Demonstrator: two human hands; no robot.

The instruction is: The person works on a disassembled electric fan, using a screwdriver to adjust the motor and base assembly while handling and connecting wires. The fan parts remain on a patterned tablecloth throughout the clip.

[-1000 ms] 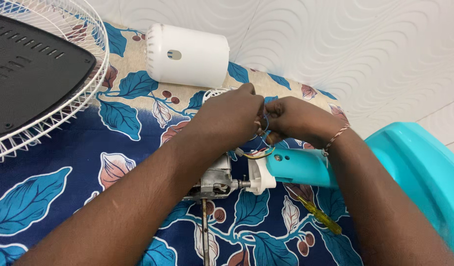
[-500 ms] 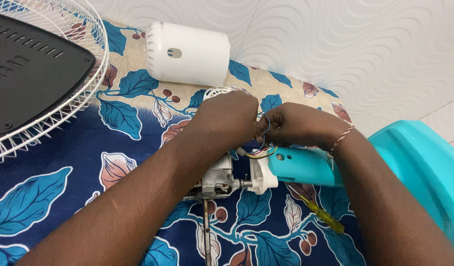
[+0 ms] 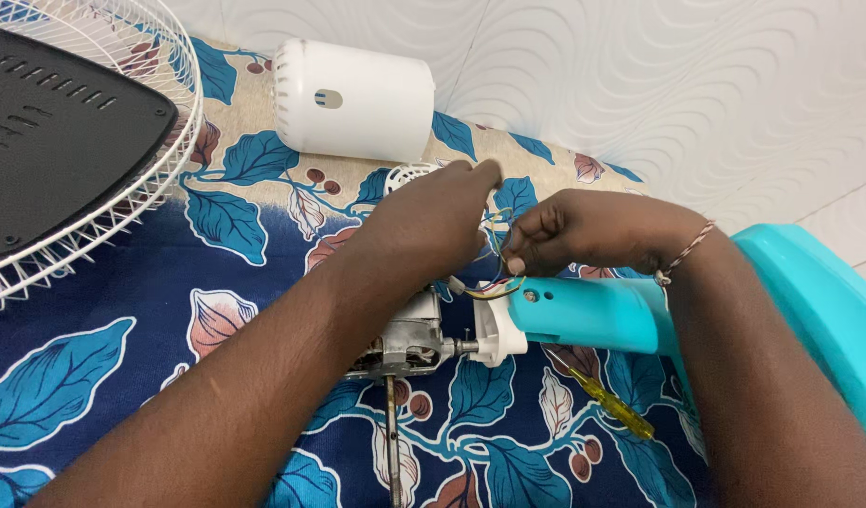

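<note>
Both hands (image 3: 508, 230) pinched on wires (image 3: 497, 287)

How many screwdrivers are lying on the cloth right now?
1. A yellow-handled screwdriver lies on the blue leaf-patterned cloth, below the turquoise plastic fan neck and partly under the right forearm. Others may be hidden beneath the arms.

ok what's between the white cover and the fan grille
In the head view, only bare leaf-print cloth lies between the white cover and the grille.
</note>
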